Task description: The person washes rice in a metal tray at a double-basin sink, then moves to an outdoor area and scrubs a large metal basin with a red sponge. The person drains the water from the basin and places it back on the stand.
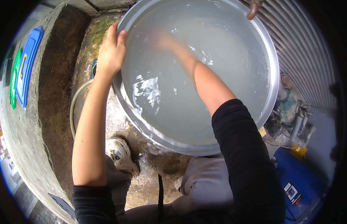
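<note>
A large round metal basin [272, 60] full of cloudy greyish water [235, 64] is in front of me. With my left hand [112, 53] I hold its left rim, the thumb on the rim's top and the fingers partly hidden over the outer side. My right hand [162, 39] is under the water near the basin's upper left, and the forearm slants in from the lower right. Murky water blurs that hand and hides its fingers, so whether it holds anything cannot be seen. Ripples and bright reflections lie on the surface.
A hose [73, 112] curves along the wet floor at left, beside a low concrete wall [54, 92] carrying blue [29, 67] and green [15, 81] plastic lids. Corrugated metal [299, 50], dirty machinery [288, 112] and a blue container [296, 173] stand at right. A brown spout-like piece [254, 9] overhangs the rim.
</note>
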{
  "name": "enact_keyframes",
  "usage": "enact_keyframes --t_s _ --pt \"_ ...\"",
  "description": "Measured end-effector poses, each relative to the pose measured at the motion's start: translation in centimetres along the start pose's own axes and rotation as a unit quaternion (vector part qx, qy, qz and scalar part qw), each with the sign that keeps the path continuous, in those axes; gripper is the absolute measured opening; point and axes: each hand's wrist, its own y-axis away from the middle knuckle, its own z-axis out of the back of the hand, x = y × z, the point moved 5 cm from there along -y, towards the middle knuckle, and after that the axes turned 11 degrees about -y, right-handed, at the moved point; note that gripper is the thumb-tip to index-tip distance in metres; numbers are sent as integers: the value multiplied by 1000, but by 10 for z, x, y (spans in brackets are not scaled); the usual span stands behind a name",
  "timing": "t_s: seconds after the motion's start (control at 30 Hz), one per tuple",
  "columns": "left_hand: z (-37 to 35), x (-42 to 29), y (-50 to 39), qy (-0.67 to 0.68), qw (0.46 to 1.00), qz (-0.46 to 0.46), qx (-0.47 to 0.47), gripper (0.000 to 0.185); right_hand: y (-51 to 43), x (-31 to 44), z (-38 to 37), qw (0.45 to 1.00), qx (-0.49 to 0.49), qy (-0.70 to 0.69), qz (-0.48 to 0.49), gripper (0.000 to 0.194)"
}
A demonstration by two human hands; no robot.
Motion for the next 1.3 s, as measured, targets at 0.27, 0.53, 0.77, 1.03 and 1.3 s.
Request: enact_keyframes --t_s 0.27,0.53,0.77,1.03,1.3 --pt "-3 4 -3 2 1000 -4 0 40 97 57 -57 985 77 89 124 18" --pt "0 0 0 -14 1000 12 8 41 134 85 -78 988 86 -6 126 19" --pt "0 0 2 -1 1000 18 12 41 69 61 -53 996 -13 -18 90 20" --pt "0 3 4 -4 1000 -1 4 40 24 1 12 996 -71 56 5 21" --pt "2 4 5 -15 1000 -17 0 38 4 -58 78 980 -85 152 -94 22"
